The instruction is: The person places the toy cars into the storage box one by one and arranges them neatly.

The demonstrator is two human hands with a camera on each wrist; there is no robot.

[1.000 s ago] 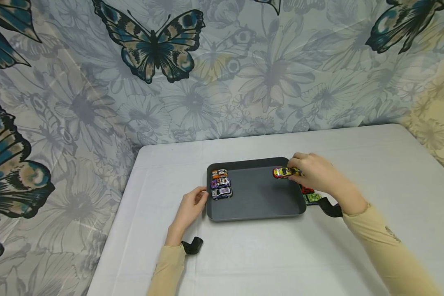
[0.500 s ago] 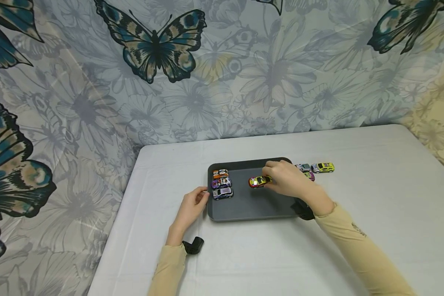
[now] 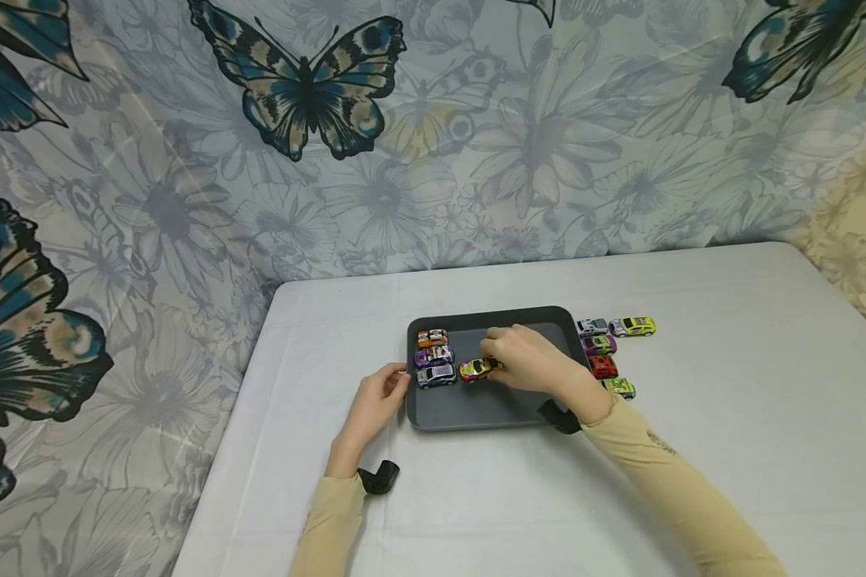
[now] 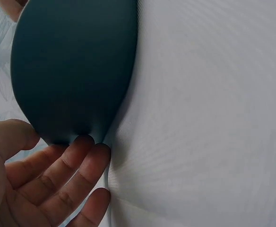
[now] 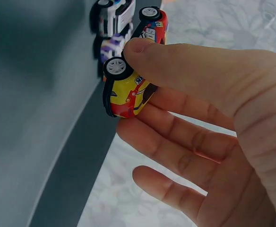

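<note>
My right hand (image 3: 525,357) pinches a yellow and red toy car (image 5: 124,92) between thumb and fingers, over the dark grey tray (image 3: 469,413). The right wrist view shows the car's white wheels, with the thumb pressed to its side. Along the tray's left end sit an orange toy car (image 3: 432,338), a purple one (image 3: 434,356) and a silver one (image 3: 436,376); the held car is just right of the silver one. With relaxed fingers, my left hand (image 3: 375,401) touches the tray's left edge; in the left wrist view its fingertips (image 4: 98,158) rest against the outer wall.
Right of the tray, several toy cars lie on the white tablecloth: a silver one (image 3: 592,326), a yellow one (image 3: 632,326), a purple-green one (image 3: 599,344), a red one (image 3: 603,366) and a green one (image 3: 620,388). A butterfly-patterned wall (image 3: 404,200) rises behind the table.
My right hand has carried the yellow and red car leftward, from the tray's right edge to beside the silver car. The cars right of the tray have come into view. The left hand stays put.
</note>
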